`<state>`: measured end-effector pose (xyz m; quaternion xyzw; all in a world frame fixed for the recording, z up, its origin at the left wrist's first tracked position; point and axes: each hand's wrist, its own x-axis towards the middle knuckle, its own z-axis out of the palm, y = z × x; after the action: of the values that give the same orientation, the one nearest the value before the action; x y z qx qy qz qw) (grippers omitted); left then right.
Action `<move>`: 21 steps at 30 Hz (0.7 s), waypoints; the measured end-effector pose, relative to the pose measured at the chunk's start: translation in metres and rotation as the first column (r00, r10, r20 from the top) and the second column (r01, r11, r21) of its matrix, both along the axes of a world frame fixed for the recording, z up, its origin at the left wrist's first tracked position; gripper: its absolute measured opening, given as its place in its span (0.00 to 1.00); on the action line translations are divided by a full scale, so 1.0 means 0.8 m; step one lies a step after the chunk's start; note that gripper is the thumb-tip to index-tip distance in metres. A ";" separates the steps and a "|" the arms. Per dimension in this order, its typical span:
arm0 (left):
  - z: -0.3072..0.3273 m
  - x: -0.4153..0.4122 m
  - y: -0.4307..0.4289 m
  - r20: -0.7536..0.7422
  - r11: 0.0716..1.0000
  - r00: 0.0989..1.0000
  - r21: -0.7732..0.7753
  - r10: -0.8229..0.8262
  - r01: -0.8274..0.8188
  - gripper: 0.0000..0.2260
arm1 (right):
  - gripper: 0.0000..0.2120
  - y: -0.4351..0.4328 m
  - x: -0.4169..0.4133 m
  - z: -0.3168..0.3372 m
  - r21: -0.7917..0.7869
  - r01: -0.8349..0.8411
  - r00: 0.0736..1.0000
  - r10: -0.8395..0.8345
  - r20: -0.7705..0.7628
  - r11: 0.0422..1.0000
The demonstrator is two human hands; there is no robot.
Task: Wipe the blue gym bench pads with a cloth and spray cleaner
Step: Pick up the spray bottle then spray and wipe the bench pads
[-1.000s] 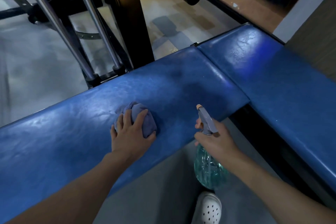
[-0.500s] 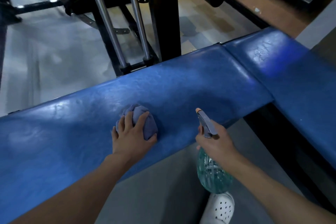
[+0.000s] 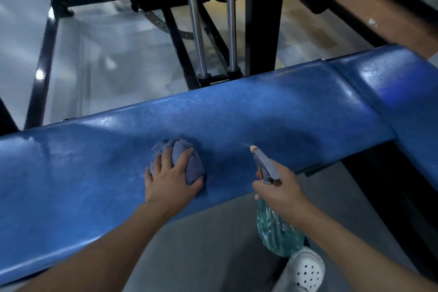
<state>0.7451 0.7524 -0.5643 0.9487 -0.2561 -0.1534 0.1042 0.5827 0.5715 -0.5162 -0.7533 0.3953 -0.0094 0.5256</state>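
Observation:
A long blue bench pad (image 3: 272, 111) runs across the view, joined at the right by a second blue pad (image 3: 407, 92). My left hand (image 3: 169, 181) presses a bunched grey-blue cloth (image 3: 187, 159) onto the long pad near its middle, fingers curled over the cloth. My right hand (image 3: 282, 192) grips a clear green spray bottle (image 3: 277, 232) by its neck at the pad's near edge. The bottle's grey spray head (image 3: 263, 163) points up and left over the pad, and a faint mist shows beyond the nozzle.
Behind the pad stands a black machine frame (image 3: 263, 19) with two chrome guide rods (image 3: 194, 19). Grey floor lies beyond it. A brown ledge (image 3: 379, 14) runs along the far right. My white perforated shoe (image 3: 305, 270) is on the grey floor below the bottle.
The view has swung left, so both pads sit further right in the picture. My hands keep the same hold on cloth and bottle. A faint mist now shows at the nozzle.

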 end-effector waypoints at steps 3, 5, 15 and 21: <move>-0.001 0.002 0.021 0.017 0.999 0.999 -0.017 0.031 -0.031 0.35 | 0.06 0.016 0.008 0.002 -0.003 -0.002 1.000 0.002 0.003 1.000; -0.001 0.003 0.035 0.021 0.998 0.998 -0.026 0.054 -0.053 0.38 | 0.08 0.027 0.015 0.005 0.039 -0.016 1.000 0.015 0.019 0.999; -0.004 0.014 0.105 0.015 0.994 0.994 -0.023 0.106 -0.106 0.33 | 0.06 0.080 0.042 0.005 0.007 -0.137 0.990 0.137 -0.046 0.991; -0.008 0.024 0.151 0.031 0.987 0.986 -0.006 0.162 -0.162 0.34 | 0.08 0.111 0.058 0.007 0.022 -0.176 0.984 0.176 -0.028 0.984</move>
<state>0.7647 0.8730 -0.5704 0.9684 -0.1801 -0.1292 0.1140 0.6293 0.6604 -0.5107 -0.7803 0.3350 0.0520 0.5255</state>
